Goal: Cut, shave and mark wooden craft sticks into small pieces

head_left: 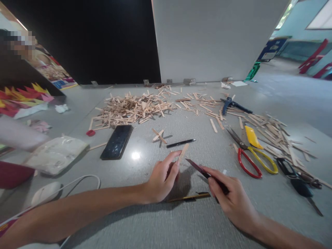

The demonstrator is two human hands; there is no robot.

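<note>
My left hand (162, 178) pinches a short wooden stick (183, 153) between thumb and fingers, holding it upright above the grey table (166, 214). My right hand (232, 199) grips a dark red knife (198, 167) whose blade points up-left toward the stick's lower end. A yellow-and-black pencil (189, 197) lies flat on the table between both hands. A black pen (181, 143) lies just beyond the stick, near two crossed sticks (159, 135).
A big heap of wooden sticks (129, 109) lies at the far middle, more at the right (275, 131). Red-and-yellow scissors (250, 155), blue pliers (230, 103), black scissors (298, 176), a black phone (117, 141), a mouse (45, 192) and a plastic bag (55, 154) surround the hands.
</note>
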